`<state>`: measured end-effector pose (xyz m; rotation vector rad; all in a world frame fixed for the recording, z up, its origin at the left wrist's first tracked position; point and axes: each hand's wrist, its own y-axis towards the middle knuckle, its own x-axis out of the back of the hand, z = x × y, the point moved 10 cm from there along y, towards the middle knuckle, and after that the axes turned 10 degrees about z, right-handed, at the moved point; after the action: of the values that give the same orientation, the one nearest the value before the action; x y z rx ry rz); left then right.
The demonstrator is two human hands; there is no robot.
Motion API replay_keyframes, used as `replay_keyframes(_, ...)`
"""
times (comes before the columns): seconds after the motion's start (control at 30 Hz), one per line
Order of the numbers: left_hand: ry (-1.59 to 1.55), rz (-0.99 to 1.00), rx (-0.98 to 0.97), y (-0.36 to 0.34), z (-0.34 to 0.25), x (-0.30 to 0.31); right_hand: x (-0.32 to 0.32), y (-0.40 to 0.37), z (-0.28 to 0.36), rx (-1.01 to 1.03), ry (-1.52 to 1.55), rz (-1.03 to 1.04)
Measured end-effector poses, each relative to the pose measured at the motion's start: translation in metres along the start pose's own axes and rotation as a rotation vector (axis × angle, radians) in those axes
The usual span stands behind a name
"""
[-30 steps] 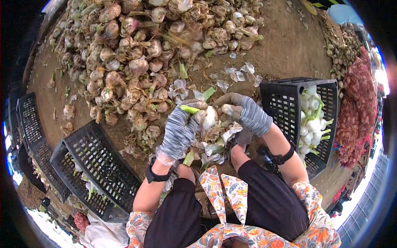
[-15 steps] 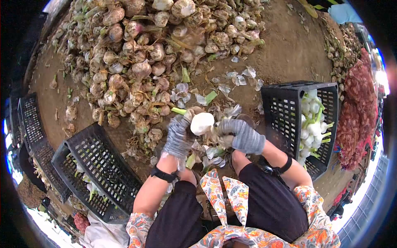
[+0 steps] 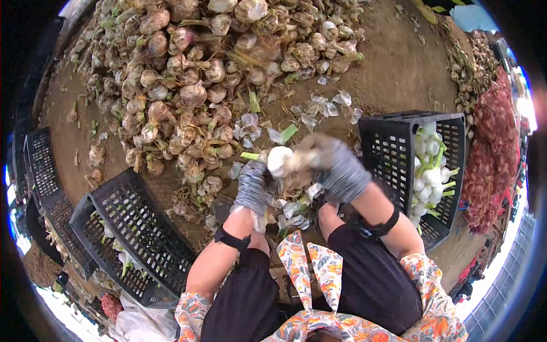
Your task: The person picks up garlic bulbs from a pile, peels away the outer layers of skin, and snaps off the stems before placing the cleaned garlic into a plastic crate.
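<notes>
A white, peeled garlic bulb (image 3: 279, 161) with a short green stem is held in my left hand (image 3: 253, 183), which wears a grey striped glove. The stem points out to the left over the fingers. My right hand (image 3: 340, 166), gloved too, is at the right side of the bulb; its fingers are smeared by motion, and what they hold, if anything, cannot be made out. Loose papery skins (image 3: 293, 212) lie on the ground below and around my hands. The large heap of unpeeled garlic (image 3: 194, 94) is just beyond them.
At the right a black crate (image 3: 390, 145) on its side holds white garlic with green stems. Another black crate (image 3: 142, 228) with some garlic leans at the left, with more crates (image 3: 44, 165) behind. Red net sacks (image 3: 490, 154) lie at the far right.
My right hand has moved up and its fingers now blur beside the bulb. My left hand has shifted slightly, and the bulb has moved a little upward.
</notes>
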<state>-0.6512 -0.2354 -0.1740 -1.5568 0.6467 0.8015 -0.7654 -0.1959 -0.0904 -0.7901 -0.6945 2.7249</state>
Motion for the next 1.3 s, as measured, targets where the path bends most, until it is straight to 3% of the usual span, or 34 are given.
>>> replay_keyframes(0.07,0.075,-0.221,-0.045,-0.009,-0.003,0.023,-0.005,-0.01,0.045,0.275,0.846,0.193)
replay_keyframes(0.1,0.047,-0.319,-0.027,-0.016,-0.002,0.029,0.003,-0.013,0.055,0.335,0.81,0.356)
replay_keyframes(0.13,0.05,-0.319,-0.027,-0.016,-0.002,0.034,0.005,-0.016,0.051,0.338,0.811,0.357)
replay_keyframes(0.2,0.004,-0.209,-0.005,-0.009,0.006,0.04,0.038,-0.025,0.035,0.078,-0.643,-0.171)
replay_keyframes(0.23,0.004,-0.203,-0.005,-0.009,0.011,0.035,0.043,-0.025,0.022,-0.222,-1.178,-0.292)
replay_keyframes(0.27,0.173,-0.167,-0.01,-0.009,0.013,0.022,0.056,-0.016,-0.021,-0.177,-0.841,-0.266)
replay_keyframes(0.3,0.339,-0.127,-0.022,-0.01,0.012,0.005,0.032,-0.019,-0.01,-0.057,-0.664,-0.201)
replay_keyframes(0.33,0.789,-0.018,0.038,-0.019,0.006,-0.035,0.006,-0.026,0.009,0.063,-0.486,-0.133)
replay_keyframes(0.43,0.887,0.295,0.031,-0.033,0.018,-0.098,0.0,-0.075,0.059,-0.09,-0.675,-0.113)
replay_keyframes(0.47,0.821,0.318,-0.052,-0.034,0.012,-0.109,0.014,-0.103,0.081,-0.036,-0.72,-0.241)
replay_keyframes(0.5,0.793,0.309,-0.032,-0.034,0.009,-0.112,0.026,-0.134,0.106,-0.003,-0.818,-0.408)
replay_keyframes(0.53,0.764,0.298,-0.012,-0.032,0.003,-0.111,0.023,-0.157,0.139,-0.012,-1.173,-0.521)
replay_keyframes(0.6,0.886,0.221,-0.014,-0.015,-0.011,-0.075,0.041,-0.201,0.159,-0.162,-1.428,-0.683)
replay_keyframes(0.63,0.977,0.142,-0.105,-0.015,-0.026,-0.073,0.04,-0.198,0.164,-0.121,-1.229,-0.686)
replay_keyframes(0.67,0.944,0.128,-0.111,-0.01,-0.031,-0.063,0.038,-0.186,0.167,-0.079,-1.03,-0.682)
replay_keyframes(0.73,0.8,0.079,-0.048,-0.008,-0.036,-0.055,0.032,-0.131,0.164,0.122,-0.996,-0.657)
replay_keyframes(0.83,0.915,0.015,-0.095,-0.009,-0.048,-0.056,0.063,-0.013,0.146,0.0,-1.298,-0.577)
replay_keyframes(0.93,0.987,0.014,-0.217,-0.012,-0.059,-0.064,0.095,0.094,0.145,0.044,-1.577,-0.737)
replay_keyframes(1.0,0.865,-0.077,-0.063,-0.012,-0.048,-0.047,0.113,0.139,0.137,-0.083,-1.702,-0.696)
replay_keyframes(1.13,0.973,-0.023,-0.194,-0.014,-0.058,-0.059,0.12,0.14,0.13,0.092,-1.702,-0.615)
replay_keyframes(1.17,0.969,-0.023,-0.199,-0.012,-0.06,-0.059,0.121,0.125,0.133,0.249,-1.575,-0.736)
replay_keyframes(1.2,1.026,0.004,-0.353,-0.014,-0.071,-0.07,0.121,0.103,0.133,0.397,-1.438,-0.843)
replay_keyframes(1.23,1.081,0.03,-0.509,-0.017,-0.08,-0.082,0.121,0.087,0.116,0.332,-1.042,-0.686)
replay_keyframes(1.27,1.078,0.023,-0.505,-0.018,-0.08,-0.089,0.106,0.069,0.095,0.256,-0.644,-0.526)
replay_keyframes(1.3,0.969,0.093,-0.513,-0.02,-0.079,-0.105,0.085,0.053,0.097,0.33,-0.667,-0.493)
